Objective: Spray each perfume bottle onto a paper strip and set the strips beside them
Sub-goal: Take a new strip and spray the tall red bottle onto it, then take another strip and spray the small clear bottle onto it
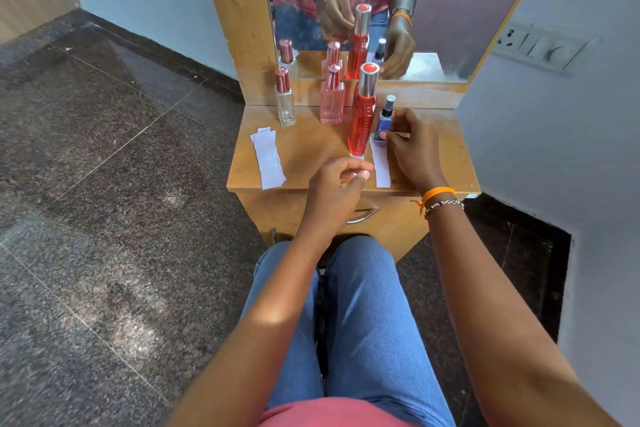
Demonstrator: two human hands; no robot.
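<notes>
Several perfume bottles stand on a small wooden dressing table [304, 149]: a clear bottle [285, 99] at the left, a pink bottle [332, 97], a tall red bottle [362, 114] and a small blue bottle [385, 118]. My right hand [412, 146] grips the blue bottle low down, its thumb on the glass. One white paper strip [381, 163] lies flat just in front of the blue bottle. A stack of white strips [268, 158] lies at the table's left. My left hand [336, 187] hovers over the front edge, fingers loosely curled, holding nothing.
A mirror [450, 10] behind the bottles reflects them and my hands. A drawer handle [363, 215] sits below the table top. My knees in blue jeans [346, 305] are close under the table. A wall with a switch panel [540, 45] stands at the right.
</notes>
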